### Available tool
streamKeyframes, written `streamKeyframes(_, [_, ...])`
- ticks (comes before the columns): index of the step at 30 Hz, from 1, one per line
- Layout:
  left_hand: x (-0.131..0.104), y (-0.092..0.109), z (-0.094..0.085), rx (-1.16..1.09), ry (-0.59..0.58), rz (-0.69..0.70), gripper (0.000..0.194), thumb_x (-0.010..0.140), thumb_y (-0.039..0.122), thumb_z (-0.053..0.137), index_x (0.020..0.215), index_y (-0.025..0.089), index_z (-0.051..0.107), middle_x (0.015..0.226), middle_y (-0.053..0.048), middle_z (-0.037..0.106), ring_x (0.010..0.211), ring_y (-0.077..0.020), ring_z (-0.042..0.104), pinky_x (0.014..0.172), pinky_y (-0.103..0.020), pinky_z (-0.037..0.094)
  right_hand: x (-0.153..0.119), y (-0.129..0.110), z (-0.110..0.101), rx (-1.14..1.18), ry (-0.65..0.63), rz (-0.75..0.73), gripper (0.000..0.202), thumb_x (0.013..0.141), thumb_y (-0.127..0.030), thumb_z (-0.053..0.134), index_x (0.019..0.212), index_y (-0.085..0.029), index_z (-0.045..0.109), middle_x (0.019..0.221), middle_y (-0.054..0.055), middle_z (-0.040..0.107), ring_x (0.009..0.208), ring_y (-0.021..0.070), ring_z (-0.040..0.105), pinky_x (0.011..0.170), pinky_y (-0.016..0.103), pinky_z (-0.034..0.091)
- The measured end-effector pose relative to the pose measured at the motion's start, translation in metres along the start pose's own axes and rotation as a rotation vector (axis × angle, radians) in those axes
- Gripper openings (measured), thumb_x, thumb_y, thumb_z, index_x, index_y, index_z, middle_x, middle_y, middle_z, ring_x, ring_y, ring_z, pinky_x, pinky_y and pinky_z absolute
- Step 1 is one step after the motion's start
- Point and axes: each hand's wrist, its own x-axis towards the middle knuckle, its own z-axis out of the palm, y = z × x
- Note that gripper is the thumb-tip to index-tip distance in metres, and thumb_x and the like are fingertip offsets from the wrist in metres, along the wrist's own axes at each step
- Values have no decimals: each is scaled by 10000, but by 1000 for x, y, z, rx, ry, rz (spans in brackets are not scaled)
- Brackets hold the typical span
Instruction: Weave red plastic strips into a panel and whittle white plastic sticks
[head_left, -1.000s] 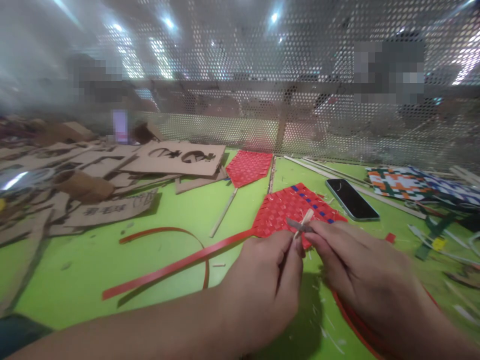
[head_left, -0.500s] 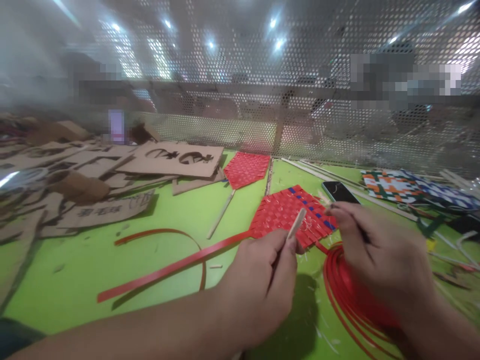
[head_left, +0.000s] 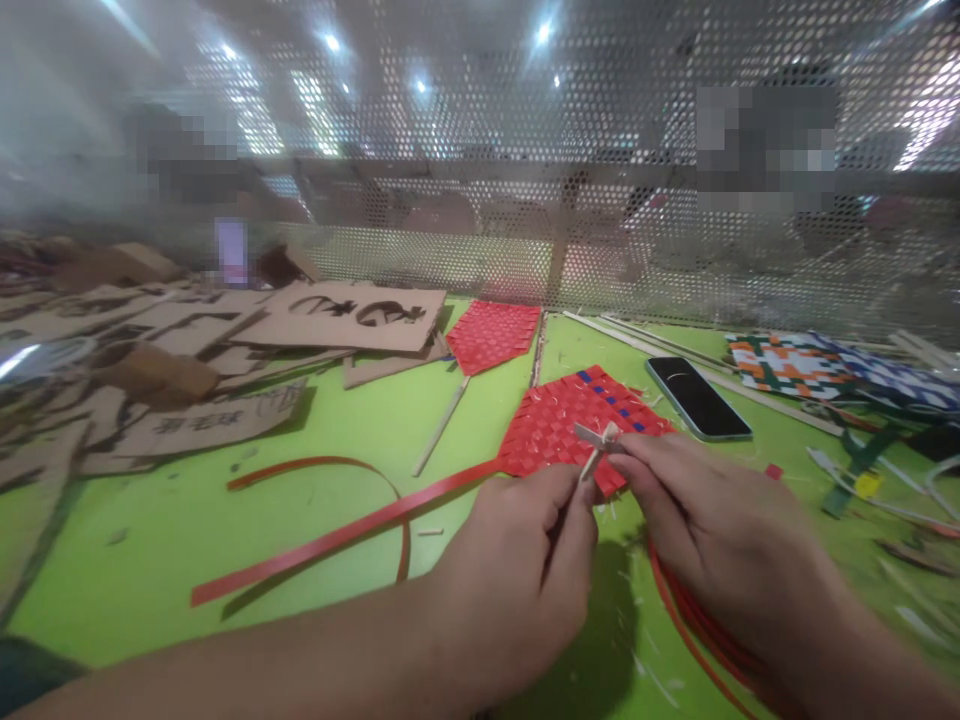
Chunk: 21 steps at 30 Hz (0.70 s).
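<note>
My left hand (head_left: 525, 550) is closed round a thin wooden stick (head_left: 591, 464), whose tip points up and to the right. My right hand (head_left: 712, 520) pinches a small grey blade (head_left: 591, 435), which lies across the upper end of the stick; its handle is hidden in the fingers. Behind both hands lies a red woven piece (head_left: 559, 415) with blue squares along one side and pale shavings on it. A long red strip (head_left: 337, 545) runs from it to the lower left. Beneath my right hand is a coil of red strip (head_left: 694, 620), partly covered.
A phone (head_left: 697, 398) lies right of the woven piece. A second red woven piece (head_left: 495, 335) with a stick is farther back. Cardboard pieces (head_left: 345, 315) cover the left side; other woven sheets (head_left: 787, 365) lie at the right. A perforated screen (head_left: 450, 250) stands behind.
My right hand has moved left and inward, bringing the blade onto the stick. More of the phone now shows. My left hand has barely moved.
</note>
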Motion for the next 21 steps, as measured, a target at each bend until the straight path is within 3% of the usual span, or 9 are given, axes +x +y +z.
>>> streamKeyframes(4, [-9,11,0,-44,51,93,286,1093,283,412,888,194,591,568,88,339,435,-71,305,449,-250,248,-1,31,-17,-152,127,331,328,1096,-383,530,1008,-219,799,860,58,832,733,242,779,620,327,498])
streamKeyframes(6, [-9,11,0,-64,39,118,304,1104,287,399,860,206,562,550,100,293,428,-71,265,442,-254,227,0,35,-24,-167,192,473,318,1092,-409,539,1047,-242,807,853,54,830,732,254,781,605,331,496])
streamKeyframes(8, [-6,6,0,-29,19,93,325,1105,300,390,812,224,507,564,82,335,457,-84,309,463,-266,250,1,29,-24,-98,190,421,314,1095,-412,536,1056,-241,796,878,55,834,734,246,785,593,323,507])
streamKeyframes(13, [2,-3,2,0,-3,24,294,1103,334,394,838,238,479,616,59,418,508,-108,364,493,-281,285,2,0,-8,144,64,72,263,1102,-304,521,1093,-175,750,976,79,846,808,205,810,712,278,595])
streamKeyframes(17, [2,-5,3,-17,-27,8,298,1104,358,402,868,222,524,637,50,448,522,-109,368,509,-284,303,5,-10,-4,169,1,2,275,1115,-281,498,1033,-177,739,961,84,846,806,206,812,700,274,606])
streamKeyframes(21, [2,-6,3,-53,-36,-34,348,1113,394,403,828,220,502,649,46,438,545,-108,368,517,-275,306,4,-10,-1,64,24,-29,298,1116,-270,482,1039,-166,751,955,99,850,805,236,813,693,318,610])
